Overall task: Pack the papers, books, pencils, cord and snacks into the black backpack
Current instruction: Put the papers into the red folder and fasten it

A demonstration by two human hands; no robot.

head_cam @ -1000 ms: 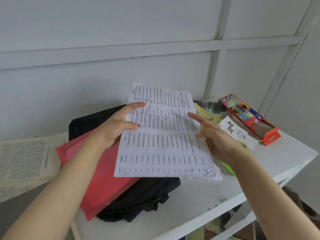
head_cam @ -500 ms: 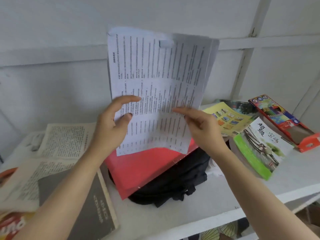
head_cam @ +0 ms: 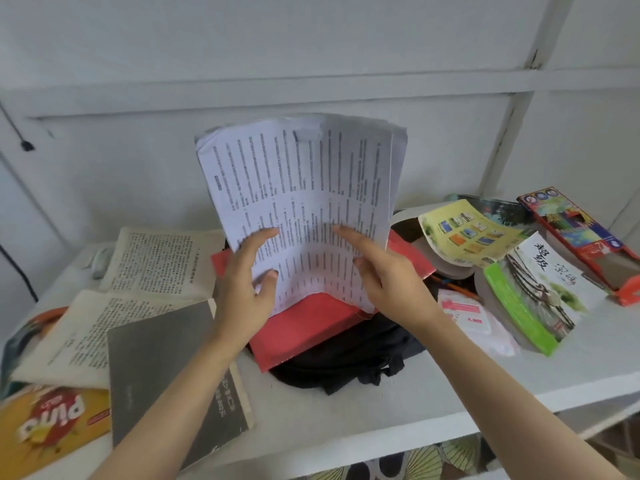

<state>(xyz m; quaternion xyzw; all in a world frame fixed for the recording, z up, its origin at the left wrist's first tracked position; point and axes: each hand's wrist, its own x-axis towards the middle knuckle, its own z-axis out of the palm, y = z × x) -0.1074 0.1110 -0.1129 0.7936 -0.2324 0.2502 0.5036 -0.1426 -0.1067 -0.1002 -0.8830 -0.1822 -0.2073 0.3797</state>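
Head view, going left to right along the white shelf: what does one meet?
Yellow snack bag → grey book → printed papers, held upright → pink packet → green-edged book → coloured-pencil box.

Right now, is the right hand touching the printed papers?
Touching. Head view: the right hand has its index finger laid across the front of the printed papers, and the sheets' lower right edge disappears behind that hand.

Both hands (head_cam: 242,289) on upright papers (head_cam: 301,202)
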